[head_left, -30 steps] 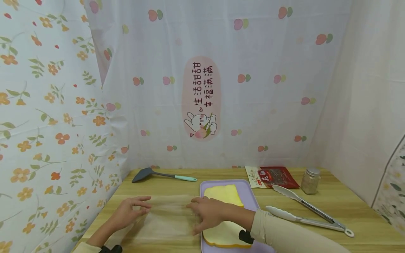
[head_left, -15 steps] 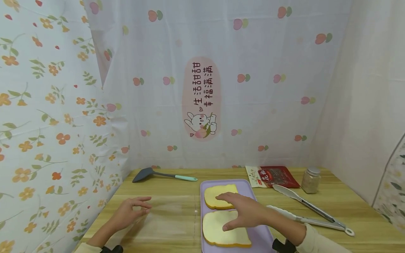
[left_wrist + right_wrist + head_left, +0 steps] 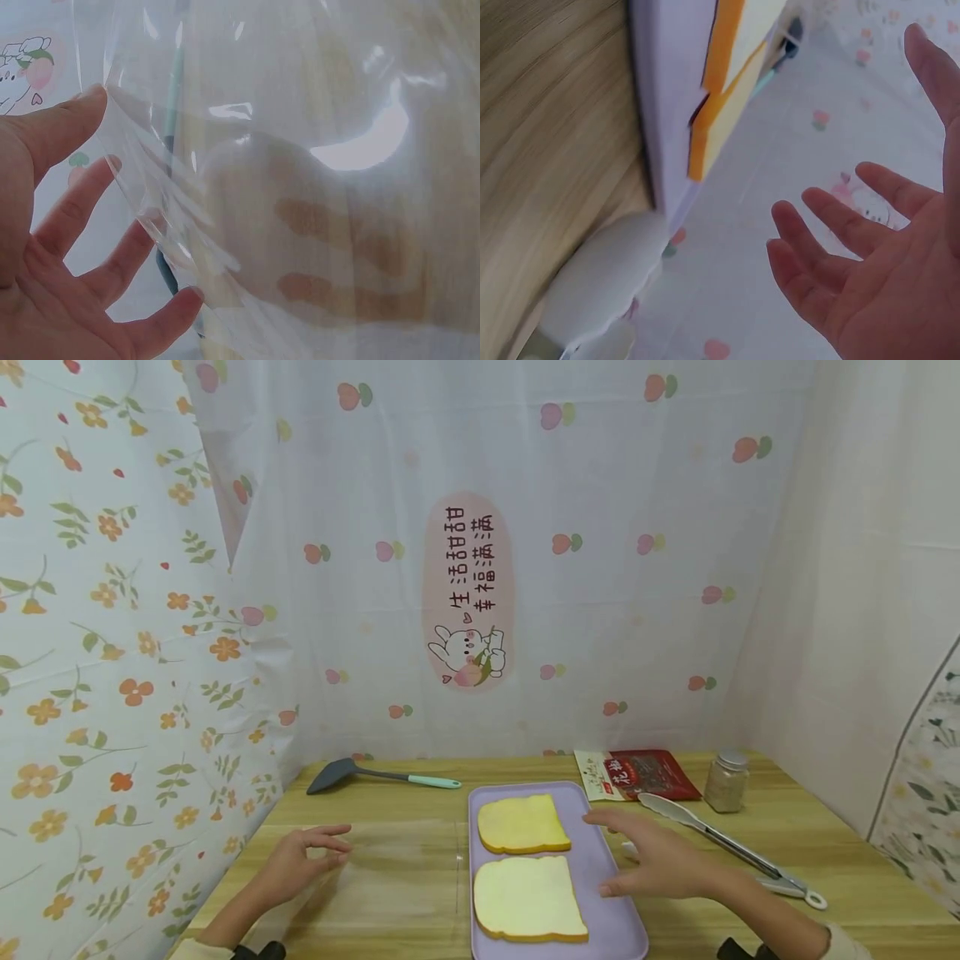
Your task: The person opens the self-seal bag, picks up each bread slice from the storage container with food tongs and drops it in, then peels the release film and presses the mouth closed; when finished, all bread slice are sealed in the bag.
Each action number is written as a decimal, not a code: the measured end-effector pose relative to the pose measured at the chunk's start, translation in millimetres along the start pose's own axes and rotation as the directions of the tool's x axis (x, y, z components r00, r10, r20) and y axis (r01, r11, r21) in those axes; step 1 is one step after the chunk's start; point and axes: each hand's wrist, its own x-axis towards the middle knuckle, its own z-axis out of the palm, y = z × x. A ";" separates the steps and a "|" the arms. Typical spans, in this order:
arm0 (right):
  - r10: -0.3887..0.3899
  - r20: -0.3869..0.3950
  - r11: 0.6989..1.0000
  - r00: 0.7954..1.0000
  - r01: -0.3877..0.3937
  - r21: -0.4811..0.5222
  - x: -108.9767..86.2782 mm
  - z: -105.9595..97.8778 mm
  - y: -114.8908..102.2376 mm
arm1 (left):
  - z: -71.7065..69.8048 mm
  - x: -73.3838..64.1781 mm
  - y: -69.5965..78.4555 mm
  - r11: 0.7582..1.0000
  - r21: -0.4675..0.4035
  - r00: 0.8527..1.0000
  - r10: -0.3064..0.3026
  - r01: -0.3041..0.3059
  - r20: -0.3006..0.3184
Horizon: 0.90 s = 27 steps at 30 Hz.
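A clear plastic bag or sheet [image 3: 405,877] lies on the table left of the tray; its raised edge [image 3: 180,255] meets my left hand. My left hand [image 3: 300,864] has its fingers spread, thumb and fingertips touching that plastic edge without curling round it. On the lilac tray [image 3: 607,918] lie two bread slices, a yellow-topped one [image 3: 521,822] behind and a paler one [image 3: 528,893] in front. Over the tray's right side hovers my right hand [image 3: 660,860], fingers apart and holding nothing. It partly hides the tongs [image 3: 731,839], whose white head [image 3: 604,277] shows in the right wrist view.
A grey spatula [image 3: 337,772] with a mint handle lies at the back left. Behind the tray's right corner are a red and cream spice packet [image 3: 637,775] and a lidded glass jar [image 3: 726,783]. Patterned curtains [image 3: 600,610] close off the back and sides.
My right hand has let go of the plastic and moved right, across the tray to its right side. The plastic has settled lower on the table. My left hand stays almost still.
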 end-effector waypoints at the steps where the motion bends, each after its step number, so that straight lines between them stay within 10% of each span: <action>1: -0.001 -0.015 1.000 1.000 0.001 -0.004 -4.1 -2.4 3.9 | 0.2 0.2 0.3 1.000 -0.003 1.000 0.000 0.000 -0.002; 27: 0.231 -0.182 0.954 0.956 -0.260 -0.152 -73.8 -20.0 118.6 | 4.6 6.2 -0.8 0.999 -0.037 1.000 0.005 -0.004 0.016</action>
